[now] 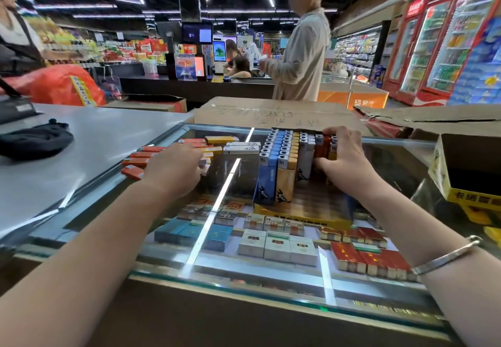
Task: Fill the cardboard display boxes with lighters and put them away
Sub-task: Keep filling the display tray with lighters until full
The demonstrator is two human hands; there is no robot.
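- Head view: a yellow cardboard display box (pixel 301 218) stands on the glass counter (pixel 217 184), in the middle and a bit to the right.
- Inside it, lighters (pixel 282 157) stand upright in tight rows: blue ones, then yellow-brown ones, then white ones, then orange ones. Their silver tops point up.
- The right hand (pixel 344 157) is at the right end of the rows. Its fingers and thumb are curled round the orange lighters, squeezing them together.
- A silver bangle (pixel 447 257) sits on the right wrist.
- The left hand (pixel 173 167) reaches out to the left, over loose lighters (pixel 141 157) that lie flat on the counter. They are orange, yellow and white. Its fingers are mostly hidden, so I cannot tell if it holds one.
- A second yellow box (pixel 466 170) stands at the right edge, open on top.
- Cigarette packs (pixel 276 243) lie under the glass.
- A black cloth thing (pixel 35 140) lies on the grey top to the left.
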